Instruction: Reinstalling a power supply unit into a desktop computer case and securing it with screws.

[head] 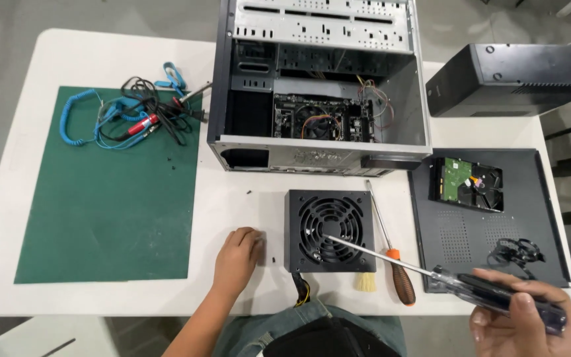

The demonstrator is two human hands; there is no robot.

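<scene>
My right hand [523, 320], lower right of the frame, is clamping a screwdriver [431, 271]; its long axis is running up-left, tip over the fan unit [330, 231] at centre. My left hand [236, 254] is resting flat on the desk [232, 205], holding nothing. So shallow an angle is risking the tip slipping into the grille.

no packages, signs, screens (or readable labels)

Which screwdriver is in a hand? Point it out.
The clear-handled screwdriver, gripped by the right hand, its tip over the power supply. The orange-handled screwdriver lies untouched on the table.
</scene>
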